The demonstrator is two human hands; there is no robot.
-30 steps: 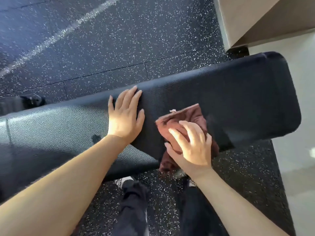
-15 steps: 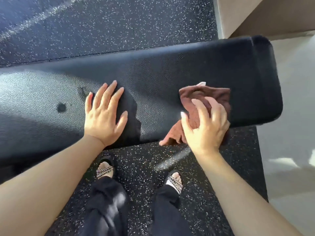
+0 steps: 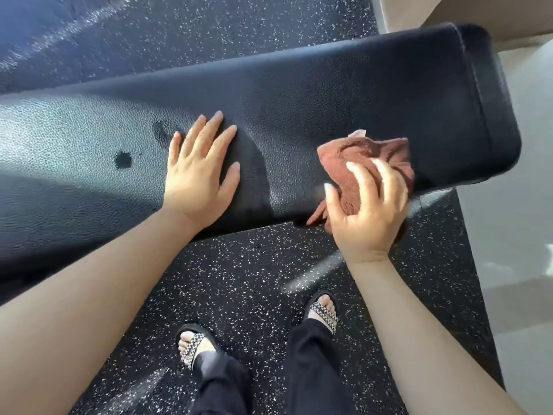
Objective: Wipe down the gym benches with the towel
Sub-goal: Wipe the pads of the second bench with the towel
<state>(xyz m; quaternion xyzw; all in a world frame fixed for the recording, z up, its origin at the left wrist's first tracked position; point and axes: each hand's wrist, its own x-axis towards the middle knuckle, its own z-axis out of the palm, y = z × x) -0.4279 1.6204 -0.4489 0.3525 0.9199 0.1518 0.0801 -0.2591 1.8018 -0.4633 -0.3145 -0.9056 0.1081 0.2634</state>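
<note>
A black padded gym bench point(image 3: 344, 94) runs across the view from left to right. My left hand point(image 3: 200, 172) lies flat on its top near the middle, fingers spread, holding nothing. A crumpled brown towel point(image 3: 368, 157) with a small white tag sits near the bench's right end, at the front edge, part of it hanging over. My right hand point(image 3: 368, 208) presses on the towel with fingers curled over it. A dark wet spot point(image 3: 123, 159) shows on the bench left of my left hand.
Black speckled rubber floor point(image 3: 239, 280) surrounds the bench. My feet in checkered sandals point(image 3: 194, 345) stand just in front of it. A pale smooth floor point(image 3: 514, 235) and a beige wall base point(image 3: 419, 10) lie to the right, past the bench's end.
My right hand has slid the towel rightward along the bench toward its end, then back slightly toward the front edge. My left hand stays flat on the bench.
</note>
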